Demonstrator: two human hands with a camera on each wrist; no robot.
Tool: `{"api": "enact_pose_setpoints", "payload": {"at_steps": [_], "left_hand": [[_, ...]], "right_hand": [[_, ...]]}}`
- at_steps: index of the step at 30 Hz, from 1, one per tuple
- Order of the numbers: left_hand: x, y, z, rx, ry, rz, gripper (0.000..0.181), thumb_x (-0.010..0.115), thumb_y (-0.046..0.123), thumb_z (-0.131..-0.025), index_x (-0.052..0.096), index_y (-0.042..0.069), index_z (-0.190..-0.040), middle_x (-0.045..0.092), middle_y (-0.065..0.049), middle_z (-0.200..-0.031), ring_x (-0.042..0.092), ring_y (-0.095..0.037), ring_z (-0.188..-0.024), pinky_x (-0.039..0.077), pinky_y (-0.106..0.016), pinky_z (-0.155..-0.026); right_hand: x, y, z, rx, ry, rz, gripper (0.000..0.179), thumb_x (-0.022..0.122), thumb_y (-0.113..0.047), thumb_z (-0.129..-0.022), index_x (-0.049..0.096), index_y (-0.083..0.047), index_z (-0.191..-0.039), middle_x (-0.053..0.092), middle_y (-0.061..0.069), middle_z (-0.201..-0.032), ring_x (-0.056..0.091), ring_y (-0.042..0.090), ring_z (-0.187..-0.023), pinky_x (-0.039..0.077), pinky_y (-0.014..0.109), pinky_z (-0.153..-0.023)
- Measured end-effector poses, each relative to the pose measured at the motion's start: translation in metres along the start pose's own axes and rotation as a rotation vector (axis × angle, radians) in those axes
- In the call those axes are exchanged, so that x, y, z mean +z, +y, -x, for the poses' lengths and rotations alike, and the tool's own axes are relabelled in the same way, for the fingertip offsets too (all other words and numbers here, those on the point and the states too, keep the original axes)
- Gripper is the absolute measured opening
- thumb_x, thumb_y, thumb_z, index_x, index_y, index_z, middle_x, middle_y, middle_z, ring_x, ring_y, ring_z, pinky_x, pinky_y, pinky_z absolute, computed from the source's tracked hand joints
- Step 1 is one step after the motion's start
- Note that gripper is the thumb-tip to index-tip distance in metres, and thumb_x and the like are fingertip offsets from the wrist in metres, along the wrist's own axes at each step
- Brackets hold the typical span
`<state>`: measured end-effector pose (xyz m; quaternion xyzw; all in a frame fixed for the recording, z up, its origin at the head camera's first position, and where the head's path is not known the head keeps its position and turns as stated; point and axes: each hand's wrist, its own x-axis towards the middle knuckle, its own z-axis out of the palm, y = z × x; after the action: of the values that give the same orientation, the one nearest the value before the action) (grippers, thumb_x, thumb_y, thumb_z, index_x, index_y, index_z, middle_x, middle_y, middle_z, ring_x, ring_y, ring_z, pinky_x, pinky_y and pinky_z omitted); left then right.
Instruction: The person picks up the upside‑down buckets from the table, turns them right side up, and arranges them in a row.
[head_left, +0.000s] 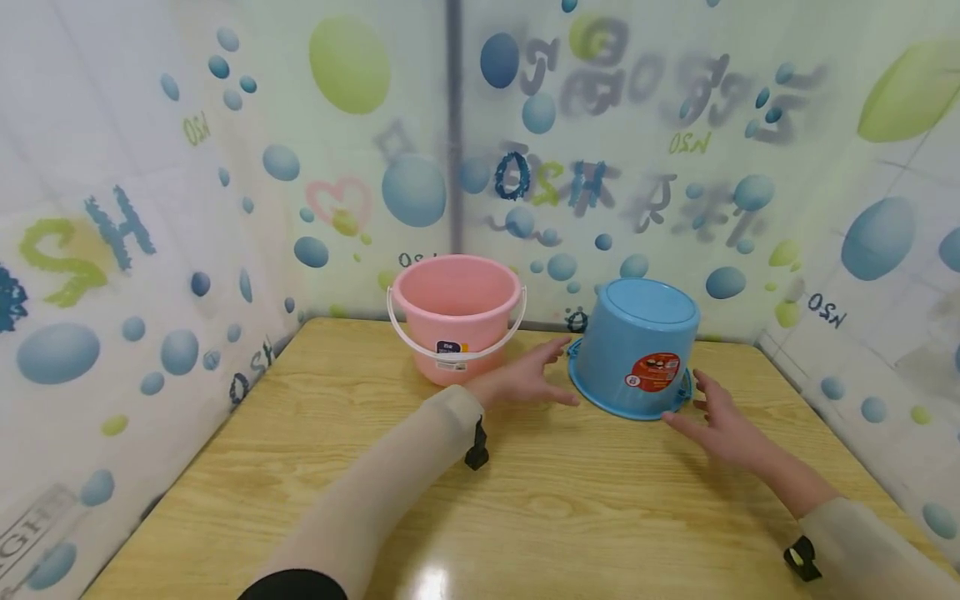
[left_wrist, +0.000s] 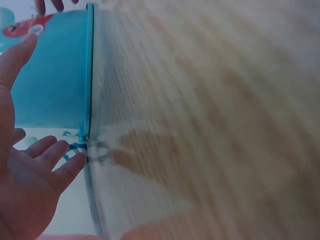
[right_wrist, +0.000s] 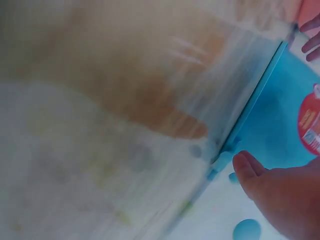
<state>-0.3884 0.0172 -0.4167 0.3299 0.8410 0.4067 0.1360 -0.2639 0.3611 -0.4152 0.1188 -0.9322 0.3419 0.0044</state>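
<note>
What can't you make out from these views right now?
Inside of the blue bucket: all views; it stands upside down, its walls hiding it.
Floor of the pink bucket: head view; its front wall hides it.
Fine print on the red label: too small in the head view, cut by the right edge in the right wrist view.
Whether the left hand touches the blue bucket: head view; gap too small.

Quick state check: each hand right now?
Left hand: open, beside the blue bucket, holding nothing.
Right hand: open, at the blue bucket's other side, holding nothing.
</note>
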Motion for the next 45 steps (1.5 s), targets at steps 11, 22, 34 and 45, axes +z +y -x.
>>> {"api": "enact_pose_setpoints", "payload": {"at_steps": [11, 22, 34, 45], "left_hand": [[0.003, -0.004, -0.033, -0.162, -0.025, -0.004, 0.136, 0.099, 0.043, -0.083, 0.005, 0.021, -0.179, 0.018, -0.011, -0.185, 0.021, -0.033, -0.171, 0.026, -0.057, -0.137], [0.006, -0.005, -0.047, -0.145, -0.088, -0.053, 0.136, 0.097, 0.04, -0.086, -0.002, 0.031, -0.179, 0.011, -0.002, -0.187, 0.01, -0.028, -0.174, 0.015, -0.055, -0.14], [0.0, -0.008, -0.039, -0.134, -0.088, -0.162, 0.127, 0.091, 0.045, -0.091, 0.0, 0.035, -0.178, 0.017, -0.016, -0.184, 0.019, -0.036, -0.171, 0.023, -0.056, -0.138], [0.0, -0.01, -0.033, -0.101, -0.051, -0.164, 0.117, 0.081, 0.059, -0.096, -0.003, 0.044, -0.176, 0.023, -0.024, -0.177, 0.027, -0.039, -0.164, 0.033, -0.06, -0.133]], "right_hand": [[-0.003, 0.012, -0.026, 0.112, -0.049, 0.062, 0.129, 0.083, -0.041, -0.098, -0.009, 0.02, -0.165, 0.005, 0.053, -0.167, 0.017, 0.073, -0.15, 0.029, 0.086, -0.117], [0.002, 0.008, -0.04, 0.046, -0.084, 0.015, 0.136, 0.09, -0.031, -0.093, -0.015, 0.015, -0.166, 0.003, 0.049, -0.17, 0.011, 0.07, -0.154, 0.023, 0.086, -0.12], [-0.004, 0.006, -0.039, 0.008, -0.065, -0.001, 0.137, 0.091, -0.024, -0.093, -0.019, 0.012, -0.167, 0.002, 0.048, -0.172, 0.01, 0.071, -0.157, 0.018, 0.085, -0.123], [-0.01, 0.008, -0.032, -0.011, -0.01, 0.017, 0.127, 0.084, -0.03, -0.1, -0.015, 0.0, -0.173, 0.015, 0.045, -0.173, 0.032, 0.071, -0.149, 0.037, 0.084, -0.115]]}}
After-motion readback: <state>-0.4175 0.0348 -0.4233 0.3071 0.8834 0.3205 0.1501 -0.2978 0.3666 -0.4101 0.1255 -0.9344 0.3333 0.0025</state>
